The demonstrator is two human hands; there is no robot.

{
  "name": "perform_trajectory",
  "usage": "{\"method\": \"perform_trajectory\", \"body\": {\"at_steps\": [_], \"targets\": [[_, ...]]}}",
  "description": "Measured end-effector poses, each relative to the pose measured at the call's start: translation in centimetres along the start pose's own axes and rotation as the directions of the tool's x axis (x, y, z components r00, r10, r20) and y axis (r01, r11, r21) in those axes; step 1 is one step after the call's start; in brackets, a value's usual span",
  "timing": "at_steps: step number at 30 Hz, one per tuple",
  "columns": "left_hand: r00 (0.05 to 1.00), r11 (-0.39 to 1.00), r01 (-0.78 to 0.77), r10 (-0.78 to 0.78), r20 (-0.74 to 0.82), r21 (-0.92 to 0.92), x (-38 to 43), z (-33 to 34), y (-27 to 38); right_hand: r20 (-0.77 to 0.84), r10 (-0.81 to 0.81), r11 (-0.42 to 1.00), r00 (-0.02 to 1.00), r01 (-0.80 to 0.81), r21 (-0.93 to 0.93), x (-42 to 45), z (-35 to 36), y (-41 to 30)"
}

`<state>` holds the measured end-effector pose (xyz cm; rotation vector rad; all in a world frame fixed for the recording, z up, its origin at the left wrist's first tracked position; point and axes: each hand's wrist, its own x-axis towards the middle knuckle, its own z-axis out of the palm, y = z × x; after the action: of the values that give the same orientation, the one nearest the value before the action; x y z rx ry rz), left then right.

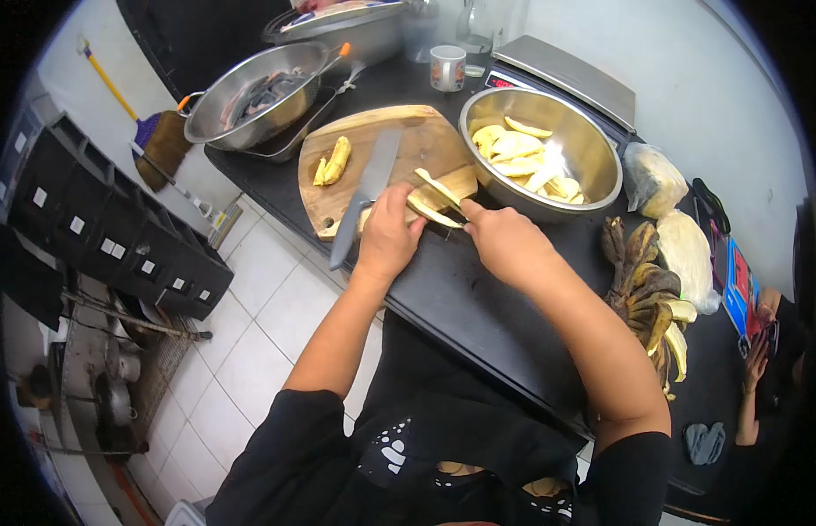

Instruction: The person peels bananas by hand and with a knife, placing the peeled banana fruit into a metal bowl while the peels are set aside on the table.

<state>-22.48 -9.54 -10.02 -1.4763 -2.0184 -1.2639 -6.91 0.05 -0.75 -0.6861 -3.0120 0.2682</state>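
Observation:
Over the near right edge of the wooden cutting board [414, 131], my left hand [388, 230] and my right hand [506, 240] hold long pale pieces of banana or plantain [434, 210]. The left fingers are on the lower piece; the right fingers pinch the far ends. A kitchen knife [375, 177] lies on the board beside my left hand, its grey handle past the edge. Another yellow piece [336, 162] rests at the board's left. A steel bowl [470, 154] of cut slices [516, 154] stands to the right.
A steel colander [204, 125] of fish stands at the back left. A digital scale [566, 79] and a mug [447, 68] are behind the bowl. A bunch of plantains [644, 283], wrapped bags [687, 256] and a grey cloth [704, 443] lie right. Another person's hand [756, 358] is at far right.

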Motion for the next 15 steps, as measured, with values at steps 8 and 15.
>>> {"method": "perform_trajectory", "body": {"at_steps": [8,15], "targets": [[1.000,0.998,-0.016,0.017,0.022,-0.064,2.1,-0.1,1.3,0.253,0.158,0.694,0.955,-0.289,0.659,-2.8,-5.8,1.2],[0.764,0.772,-0.586,0.426,0.485,0.245,4.5,0.4,1.1,0.060,0.200,0.630,0.978,-0.176,0.757,-11.3,-11.0,2.6]]}}
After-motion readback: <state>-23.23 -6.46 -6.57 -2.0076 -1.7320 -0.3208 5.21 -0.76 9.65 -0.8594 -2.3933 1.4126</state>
